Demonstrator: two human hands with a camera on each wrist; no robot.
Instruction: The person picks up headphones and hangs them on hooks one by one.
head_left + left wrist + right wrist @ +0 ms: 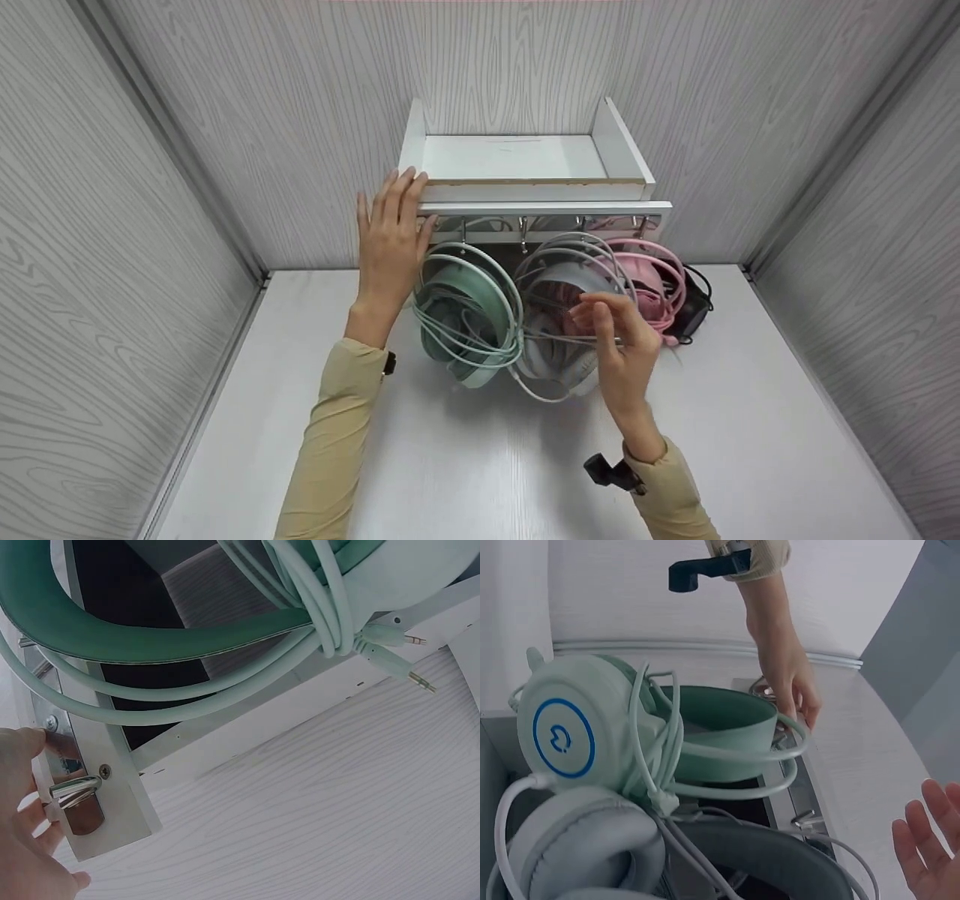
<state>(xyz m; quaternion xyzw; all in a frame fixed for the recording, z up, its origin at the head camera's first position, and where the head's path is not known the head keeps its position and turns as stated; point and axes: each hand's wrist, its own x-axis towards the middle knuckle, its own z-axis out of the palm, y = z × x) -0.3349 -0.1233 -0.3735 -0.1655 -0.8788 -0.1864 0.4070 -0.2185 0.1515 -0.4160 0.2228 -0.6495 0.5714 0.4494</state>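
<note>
A white hook rack with a shelf [540, 208] stands against the back wall. My left hand [390, 247] holds its left end, fingers over the top edge and thumb on the front, beside a metal hook [75, 786]. Green headphones [476, 292] with a wrapped cable hang at the left. Their two plugs [390, 656] stick out in the left wrist view. Grey headphones [570, 274] hang at the middle right. In front of them my right hand [626, 341] hovers with loosely bent fingers, holding nothing. Pink headphones [637, 270] hang farther right.
A black headset or similar dark object [691, 307] sits at the far right, partly hidden behind the pink pair. A bare hook [523, 234] shows between the green and grey headphones. White wood-grain panels enclose the white table [487, 480].
</note>
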